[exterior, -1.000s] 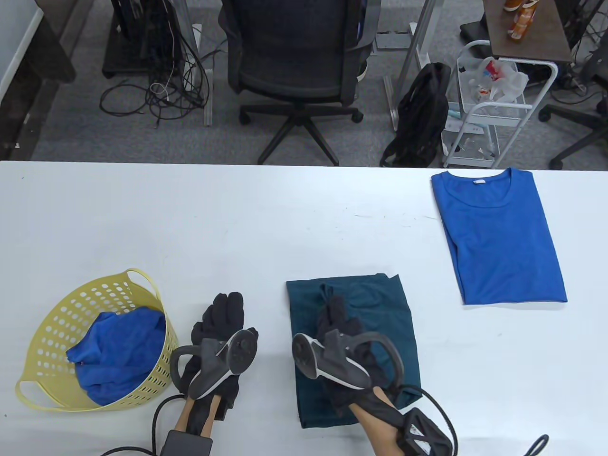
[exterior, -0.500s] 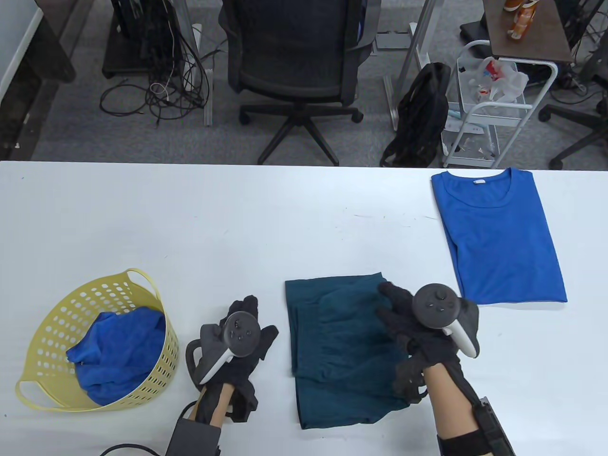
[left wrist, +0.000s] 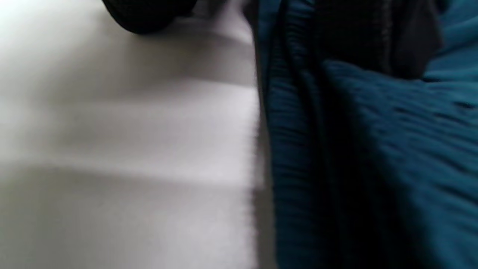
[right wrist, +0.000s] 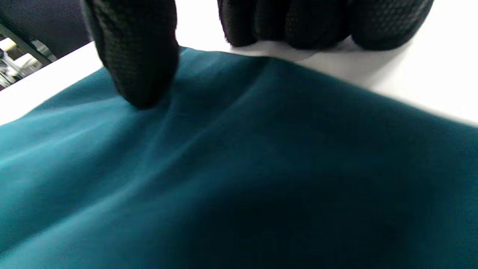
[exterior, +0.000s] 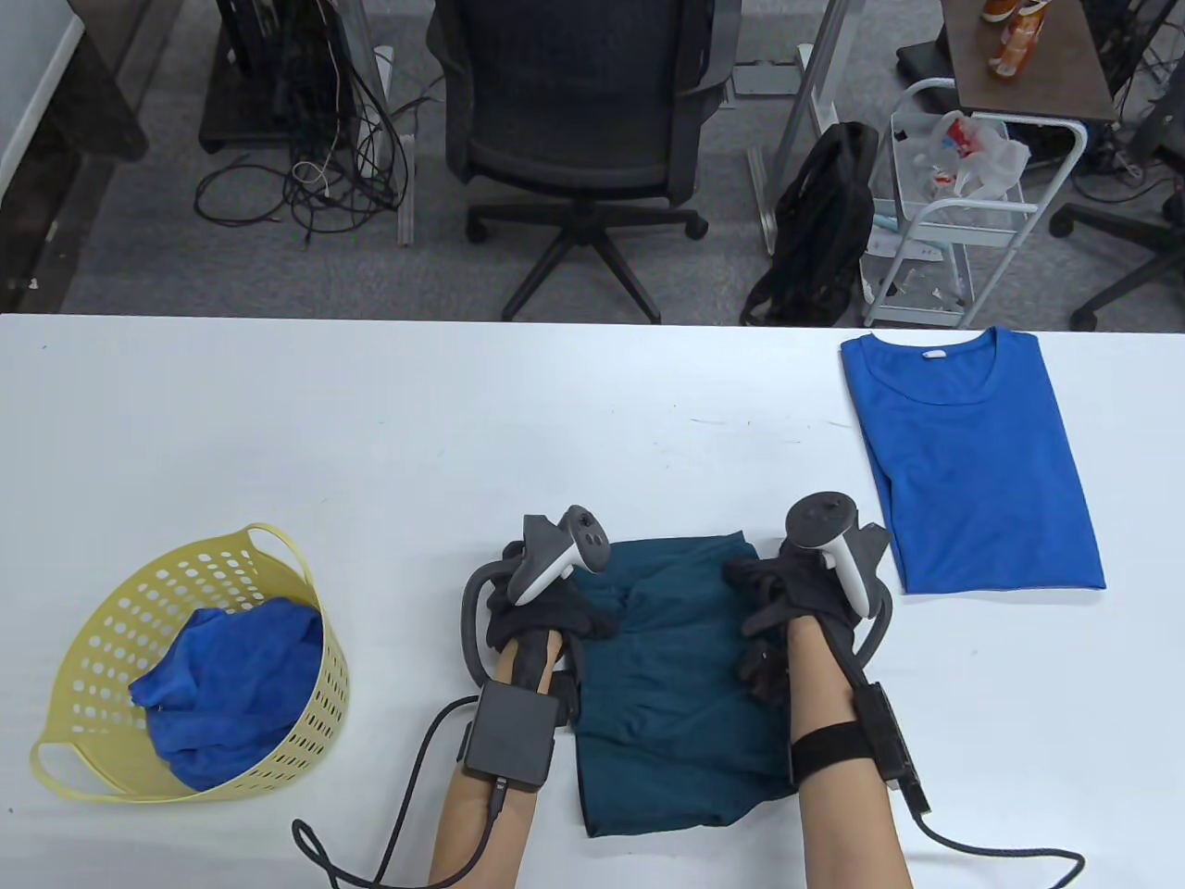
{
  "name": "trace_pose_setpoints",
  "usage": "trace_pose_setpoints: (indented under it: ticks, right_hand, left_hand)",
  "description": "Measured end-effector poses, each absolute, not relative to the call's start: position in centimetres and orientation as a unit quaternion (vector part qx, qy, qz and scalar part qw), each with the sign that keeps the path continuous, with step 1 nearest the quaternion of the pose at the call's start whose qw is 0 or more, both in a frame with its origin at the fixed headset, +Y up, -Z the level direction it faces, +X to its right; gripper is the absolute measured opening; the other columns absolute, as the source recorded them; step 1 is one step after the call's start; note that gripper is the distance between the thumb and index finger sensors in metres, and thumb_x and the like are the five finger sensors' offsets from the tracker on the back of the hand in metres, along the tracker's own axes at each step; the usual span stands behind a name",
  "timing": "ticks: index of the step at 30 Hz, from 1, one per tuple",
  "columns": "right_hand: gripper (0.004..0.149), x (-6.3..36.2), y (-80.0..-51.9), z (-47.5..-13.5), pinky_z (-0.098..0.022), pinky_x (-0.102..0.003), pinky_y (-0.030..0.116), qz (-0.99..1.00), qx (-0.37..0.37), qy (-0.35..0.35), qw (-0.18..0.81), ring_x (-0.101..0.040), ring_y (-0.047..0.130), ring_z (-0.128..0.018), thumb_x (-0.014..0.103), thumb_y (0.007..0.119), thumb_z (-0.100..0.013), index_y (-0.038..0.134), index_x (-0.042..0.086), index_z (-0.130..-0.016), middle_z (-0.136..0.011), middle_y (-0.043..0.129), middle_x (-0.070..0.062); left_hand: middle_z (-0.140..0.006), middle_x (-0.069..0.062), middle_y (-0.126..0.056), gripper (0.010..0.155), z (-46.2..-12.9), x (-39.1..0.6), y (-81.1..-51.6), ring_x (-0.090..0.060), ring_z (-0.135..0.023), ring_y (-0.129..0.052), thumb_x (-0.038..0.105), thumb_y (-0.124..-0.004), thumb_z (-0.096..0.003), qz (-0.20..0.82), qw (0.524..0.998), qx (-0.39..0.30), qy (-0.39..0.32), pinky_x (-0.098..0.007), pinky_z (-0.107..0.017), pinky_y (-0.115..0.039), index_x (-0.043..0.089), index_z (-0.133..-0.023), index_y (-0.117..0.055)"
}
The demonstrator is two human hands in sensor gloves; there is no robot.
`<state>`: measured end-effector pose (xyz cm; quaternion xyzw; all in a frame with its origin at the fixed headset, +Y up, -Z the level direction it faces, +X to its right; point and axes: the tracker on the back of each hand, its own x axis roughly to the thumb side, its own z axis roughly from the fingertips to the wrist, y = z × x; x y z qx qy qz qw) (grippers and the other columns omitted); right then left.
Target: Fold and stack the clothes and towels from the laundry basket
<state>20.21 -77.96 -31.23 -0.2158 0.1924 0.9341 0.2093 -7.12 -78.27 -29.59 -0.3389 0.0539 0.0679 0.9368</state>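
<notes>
Both hands, left [exterior: 546, 607] and right [exterior: 796, 602], are gripping the far corners of the teal garment [exterior: 680, 704], which is handling as soft, light and limp.

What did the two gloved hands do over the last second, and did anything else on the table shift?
The left hand moved from the bare table beside the basket to the teal garment's far left corner. The right hand moved from the garment's middle to its far right corner, thumb on the cloth. The teal garment's folds shifted slightly. The yellow basket, its blue towel and the folded blue shirt stayed put.
</notes>
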Motion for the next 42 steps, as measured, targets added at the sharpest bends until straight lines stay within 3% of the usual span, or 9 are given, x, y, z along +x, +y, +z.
trace_pose_setpoints:
  ticks: [3, 9, 17, 23, 26, 29, 32, 37, 42]
  right_hand:
    - [0.041, 19.8, -77.9, -31.7, -0.06, -0.074, 0.053, 0.929, -0.19, 0.215, 0.235, -0.049, 0.068, -0.073, 0.028, 0.089, -0.052, 0.079, 0.009, -0.087, -0.09, 0.065, -0.026]
    - [0.033, 20.8, -75.3, -30.4, -0.061, -0.069, 0.072, 0.803, 0.017, 0.205, 0.56, -0.053, 0.084, -0.084, 0.015, 0.076, -0.057, 0.067, 0.006, -0.087, -0.102, 0.071, -0.034]
    - [0.032, 18.7, -68.8, -26.3, -0.063, -0.081, 0.061, 0.678, 0.332, 0.25, 0.607, -0.058, 0.062, -0.102, 0.018, 0.077, -0.059, 0.067, 0.016, -0.089, -0.116, 0.061, -0.025]
    - [0.031, 18.1, -62.7, -23.0, -0.059, -0.083, 0.063, 0.611, 0.447, 0.236, 0.609, -0.062, 0.065, -0.1, 0.02, 0.083, -0.055, 0.077, 0.016, -0.085, -0.117, 0.068, -0.024]
    - [0.031, 18.6, -60.2, -21.3, -0.058, -0.083, 0.065, 0.616, 0.476, 0.225, 0.585, -0.061, 0.068, -0.1, 0.02, 0.085, -0.054, 0.078, 0.015, -0.084, -0.116, 0.07, -0.023]
    - [0.031, 20.1, -58.9, -20.7, -0.059, -0.083, 0.065, 0.631, 0.475, 0.205, 0.578, -0.06, 0.068, -0.1, 0.02, 0.085, -0.054, 0.078, 0.015, -0.085, -0.116, 0.071, -0.024]
    - [0.032, 22.2, -59.0, -20.9, -0.06, -0.082, 0.065, 0.642, 0.446, 0.187, 0.595, -0.06, 0.069, -0.1, 0.02, 0.083, -0.056, 0.076, 0.016, -0.086, -0.116, 0.069, -0.025]
    - [0.035, 25.3, -60.6, -21.8, -0.057, -0.067, 0.078, 0.739, 0.256, 0.118, 0.612, -0.051, 0.089, -0.081, 0.018, 0.072, -0.063, 0.061, 0.01, -0.095, -0.107, 0.067, -0.034]
    - [0.035, 27.3, -61.2, -22.1, -0.04, -0.047, 0.088, 0.832, 0.123, 0.005, 0.541, -0.034, 0.1, -0.055, 0.018, 0.07, -0.063, 0.06, 0.006, -0.094, -0.098, 0.074, -0.034]
  left_hand:
    - [-0.118, -0.043, -0.021, 0.13, -29.6, -7.2, -78.4, -0.052, -0.09, -0.055, 0.06, -0.085, -0.036, 0.068, 0.936, -0.339, 0.063, -0.057, -0.071, -0.066, -0.005, -0.122, -0.013]
    - [-0.12, -0.04, -0.009, 0.131, -29.0, -7.9, -78.8, -0.051, -0.092, -0.049, 0.063, -0.084, -0.0356, 0.092, 0.939, -0.327, 0.058, -0.061, -0.07, -0.062, -0.002, -0.122, -0.009]
    - [-0.114, -0.054, -0.003, 0.134, -27.5, -10.4, -77.7, -0.073, -0.101, -0.023, 0.065, -0.083, -0.0359, 0.285, 0.921, -0.263, -0.032, -0.074, -0.072, -0.046, -0.012, -0.118, -0.009]
    - [-0.119, -0.049, -0.007, 0.141, -28.3, -10.1, -78.0, -0.071, -0.108, -0.023, 0.064, -0.086, -0.0355, 0.539, 0.757, -0.306, -0.206, -0.076, -0.075, -0.045, -0.009, -0.114, 0.006]
    - [-0.133, -0.031, -0.034, 0.137, -28.7, -8.7, -78.5, -0.06, -0.116, -0.036, 0.064, -0.09, -0.0317, 0.64, 0.662, -0.287, -0.264, -0.077, -0.074, -0.048, -0.001, -0.121, -0.009]
    - [-0.128, -0.005, -0.068, 0.111, -28.4, -6.9, -77.9, -0.044, -0.119, -0.058, 0.062, -0.094, -0.0323, 0.661, 0.617, -0.286, -0.318, -0.077, -0.072, -0.053, 0.027, -0.126, -0.046]
    - [-0.122, 0.0, -0.075, 0.06, -27.6, -6.3, -76.3, -0.036, -0.116, -0.068, 0.059, -0.091, -0.0437, 0.655, 0.608, -0.283, -0.349, -0.075, -0.073, -0.056, 0.048, -0.1, -0.071]
    - [-0.101, 0.0, -0.089, 0.057, -25.8, -8.7, -73.1, -0.027, -0.085, -0.097, 0.053, -0.086, -0.0536, 0.641, 0.673, -0.216, -0.3, -0.059, -0.071, -0.073, 0.038, -0.104, -0.065]
    - [-0.101, 0.001, -0.088, 0.057, -24.3, -6.8, -69.4, -0.023, -0.081, -0.099, 0.057, -0.082, -0.0562, 0.526, 0.783, -0.15, -0.296, -0.055, -0.07, -0.077, 0.036, -0.106, -0.063]
